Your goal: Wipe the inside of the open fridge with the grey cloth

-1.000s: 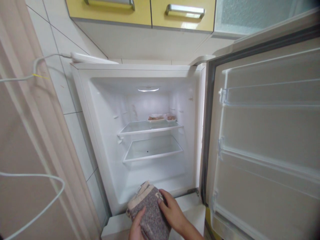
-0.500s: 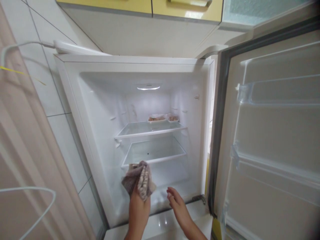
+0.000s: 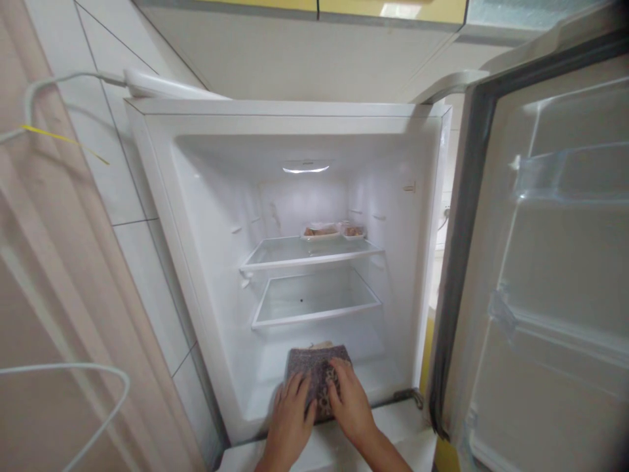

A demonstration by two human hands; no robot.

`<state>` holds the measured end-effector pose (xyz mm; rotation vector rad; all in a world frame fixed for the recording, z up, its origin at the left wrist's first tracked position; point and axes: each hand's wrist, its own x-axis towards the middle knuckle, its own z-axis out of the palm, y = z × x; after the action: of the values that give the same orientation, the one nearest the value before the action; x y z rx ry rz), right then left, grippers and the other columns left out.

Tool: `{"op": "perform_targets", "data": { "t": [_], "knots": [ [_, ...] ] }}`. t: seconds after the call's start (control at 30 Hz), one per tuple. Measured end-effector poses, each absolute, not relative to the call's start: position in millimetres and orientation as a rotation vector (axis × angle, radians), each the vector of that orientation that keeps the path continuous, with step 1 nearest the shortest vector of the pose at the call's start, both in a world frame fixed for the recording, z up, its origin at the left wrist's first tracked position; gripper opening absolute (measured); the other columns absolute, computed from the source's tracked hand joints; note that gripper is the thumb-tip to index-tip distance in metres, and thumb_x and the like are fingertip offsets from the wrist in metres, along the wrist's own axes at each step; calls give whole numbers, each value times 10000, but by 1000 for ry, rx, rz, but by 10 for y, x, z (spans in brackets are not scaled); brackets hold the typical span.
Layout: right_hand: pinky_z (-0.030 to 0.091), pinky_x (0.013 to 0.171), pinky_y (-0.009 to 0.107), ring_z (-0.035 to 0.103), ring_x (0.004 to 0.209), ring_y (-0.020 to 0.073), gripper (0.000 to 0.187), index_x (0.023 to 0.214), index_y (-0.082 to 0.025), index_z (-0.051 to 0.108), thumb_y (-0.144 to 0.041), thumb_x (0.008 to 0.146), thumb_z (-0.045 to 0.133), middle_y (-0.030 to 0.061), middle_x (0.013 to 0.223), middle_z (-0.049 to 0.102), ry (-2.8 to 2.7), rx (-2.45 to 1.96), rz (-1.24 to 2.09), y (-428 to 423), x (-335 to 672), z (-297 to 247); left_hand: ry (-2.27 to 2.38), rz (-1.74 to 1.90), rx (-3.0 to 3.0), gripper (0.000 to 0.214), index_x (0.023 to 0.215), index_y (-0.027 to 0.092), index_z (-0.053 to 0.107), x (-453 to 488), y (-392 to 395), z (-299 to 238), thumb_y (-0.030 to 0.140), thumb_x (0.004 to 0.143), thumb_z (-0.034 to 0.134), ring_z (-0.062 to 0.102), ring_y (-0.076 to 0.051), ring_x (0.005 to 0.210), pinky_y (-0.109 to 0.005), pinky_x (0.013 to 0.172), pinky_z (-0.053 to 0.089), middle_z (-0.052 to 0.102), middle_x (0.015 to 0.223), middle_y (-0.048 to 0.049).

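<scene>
A folded grey-brown patterned cloth (image 3: 320,359) lies on the floor of an open white fridge (image 3: 171,262), near its front edge. My left hand (image 3: 293,416) rests on the cloth's left side, its fingers stretched out and apart. On the right side, my right hand (image 3: 352,406) lies over the cloth with fingers slightly bent and the thumb apart. Both hands touch the cloth from above, and its lower part is partly covered by them.
Above the cloth are two glass shelves, a lower shelf (image 3: 314,298) and an upper shelf (image 3: 280,252). Packaged food trays (image 3: 320,232) sit on the upper one. The fridge door (image 3: 555,262) stands open at right. A white cable (image 3: 73,77) hangs at left.
The cloth, bunched and raised in my left hand before, now lies spread flatter and lower on the fridge floor. My right hand has come onto it. The view has shifted slightly.
</scene>
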<state>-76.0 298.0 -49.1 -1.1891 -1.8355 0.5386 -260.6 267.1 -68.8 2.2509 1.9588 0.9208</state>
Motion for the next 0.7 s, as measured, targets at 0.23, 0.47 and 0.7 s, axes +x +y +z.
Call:
{"op": "perform_targets", "data": {
  "t": [0.23,0.47,0.7],
  "knots": [
    [73,1225,690,254,1526,403,681,1505,-208,466,-582,937,441,165,1631,347,-2351,-1397,381,3132,-1202,-454,2300,1017,2564,428,1298,182,641,-3374,2551,-1287,353,935,492,655,-288,1229,-477,1010,582,684,1338,-148],
    [78,1214,700,246,1529,401,702,1527,-209,432,-610,985,234,181,1631,340,-2425,-1376,449,3000,-1667,-390,2206,1358,2408,540,1369,151,574,-3415,2446,-1583,138,860,394,664,-268,1228,-447,1000,607,683,1342,-149],
    [85,1216,705,188,1549,388,765,1572,-181,323,-528,905,463,185,1668,233,-2699,-1145,452,3060,-2226,-380,1997,1389,2361,562,1435,178,530,-3522,2389,-1551,135,891,395,581,-275,1337,-458,1069,564,599,1454,-147]
  ]
}}
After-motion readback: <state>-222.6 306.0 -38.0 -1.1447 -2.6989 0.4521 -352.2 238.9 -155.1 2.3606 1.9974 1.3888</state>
